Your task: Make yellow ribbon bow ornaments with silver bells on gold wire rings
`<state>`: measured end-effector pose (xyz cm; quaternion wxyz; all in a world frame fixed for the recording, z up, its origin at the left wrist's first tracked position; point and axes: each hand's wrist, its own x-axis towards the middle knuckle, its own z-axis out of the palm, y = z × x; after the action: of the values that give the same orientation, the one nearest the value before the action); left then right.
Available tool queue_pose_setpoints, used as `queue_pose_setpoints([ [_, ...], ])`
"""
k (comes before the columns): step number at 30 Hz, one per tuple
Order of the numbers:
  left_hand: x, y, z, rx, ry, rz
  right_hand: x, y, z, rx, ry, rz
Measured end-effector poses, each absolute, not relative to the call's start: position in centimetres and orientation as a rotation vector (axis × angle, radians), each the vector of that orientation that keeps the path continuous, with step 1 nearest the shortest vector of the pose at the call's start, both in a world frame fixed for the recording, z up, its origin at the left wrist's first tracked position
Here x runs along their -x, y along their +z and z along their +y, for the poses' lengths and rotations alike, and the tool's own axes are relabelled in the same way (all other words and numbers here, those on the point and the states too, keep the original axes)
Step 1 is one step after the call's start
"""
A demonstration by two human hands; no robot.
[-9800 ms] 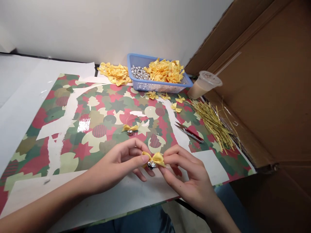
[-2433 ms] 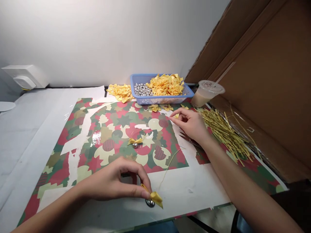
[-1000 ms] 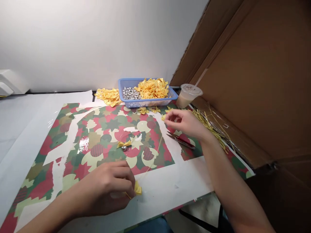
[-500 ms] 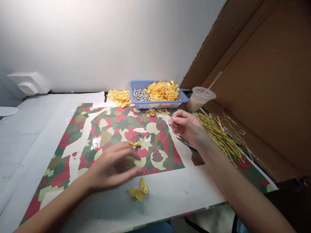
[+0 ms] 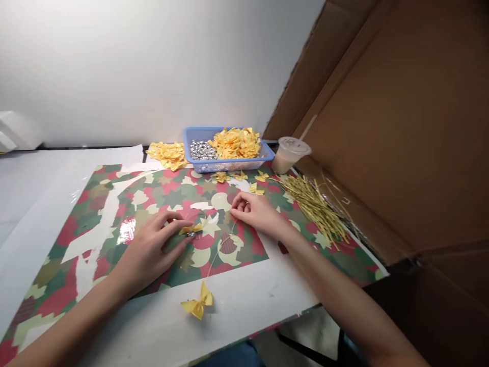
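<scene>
My left hand [image 5: 162, 239] has its thumb and fingertips closed around a small yellow bow [image 5: 191, 229] with a silver bell [image 5: 190, 234] at its underside, resting on the patterned sheet. Further right, my right hand [image 5: 254, 211] is pinched, with a thin pale cord [image 5: 219, 251] running up to its fingertips. The cord's other end leads down to a larger yellow ribbon bow [image 5: 198, 302] lying on the white surface close to me. The cord's tip is hidden at the fingers.
A blue basket [image 5: 229, 164] holds yellow bows and silver bells at the back. A pile of yellow bows [image 5: 167, 155] lies left of it. A lidded drink cup [image 5: 288, 154] and a bundle of gold-green ties [image 5: 315, 209] are at the right, beside cardboard [image 5: 401, 127]. Several loose bows [image 5: 240, 175] lie before the basket.
My left hand has closed in on the small bow with the bell. My right hand has come down and inward, so the cord hangs slacker. The view has turned slightly right.
</scene>
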<state>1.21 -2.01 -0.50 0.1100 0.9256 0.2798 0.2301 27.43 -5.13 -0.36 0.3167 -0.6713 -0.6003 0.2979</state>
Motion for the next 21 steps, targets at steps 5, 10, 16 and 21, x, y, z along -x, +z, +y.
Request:
queue_pose_setpoints([
  [5, -1.0, -0.8, -1.7, -2.72, 0.841, 0.825, -31.7, 1.5, -5.4, 2.045, 0.405, -1.465],
  [10, -1.0, -0.7, -1.8, -2.713, 0.936, 0.818, -37.2, 2.8, -6.4, 2.333, 0.335, -1.498],
  [16, -1.1, -0.8, -2.0, -2.665, 0.958, 0.811, -38.4, 1.7, -6.5, 2.473, 0.299, -1.664],
  [21, -1.0, -0.6, -2.4, -2.641, 0.978, 0.814, -38.7, 0.9, -6.9, 2.459, 0.225, -1.707],
])
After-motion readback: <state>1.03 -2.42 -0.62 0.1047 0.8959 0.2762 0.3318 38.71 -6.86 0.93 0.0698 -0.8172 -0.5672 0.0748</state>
